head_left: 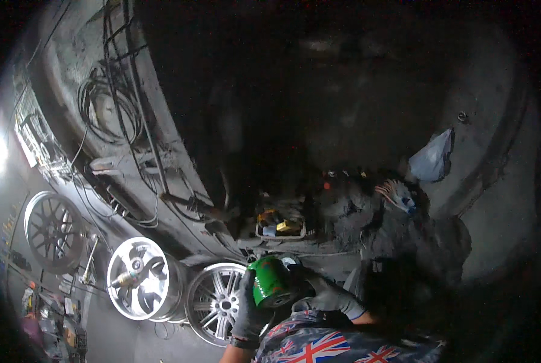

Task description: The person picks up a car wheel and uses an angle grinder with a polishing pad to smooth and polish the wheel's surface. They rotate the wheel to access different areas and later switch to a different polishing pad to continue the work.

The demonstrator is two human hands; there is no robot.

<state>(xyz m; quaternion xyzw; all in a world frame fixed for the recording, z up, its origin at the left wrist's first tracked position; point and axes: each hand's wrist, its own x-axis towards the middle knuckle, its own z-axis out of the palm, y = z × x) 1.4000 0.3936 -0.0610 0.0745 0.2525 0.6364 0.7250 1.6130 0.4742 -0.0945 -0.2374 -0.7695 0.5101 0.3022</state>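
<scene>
A glossy green cylinder (270,281) with a dark, round end is held up in front of my chest. My left hand (249,311), in a dark grey glove, is closed round its left side. From the right, my right hand (331,293), gloved alike, grips the dark side of the same cylinder, its fingertips lost in shadow. Just behind the left hand stands a silver multi-spoke wheel rim (213,302). What exactly the cylinder is cannot be made out.
A bright silver rim (138,278) and a dark-spoked rim (53,233) stand at left. A tray of small yellow and orange things (287,227) lies ahead. Coiled cable (108,109) hangs on the wall. Dark cloth (415,236) and a pale bag (432,158) are at right.
</scene>
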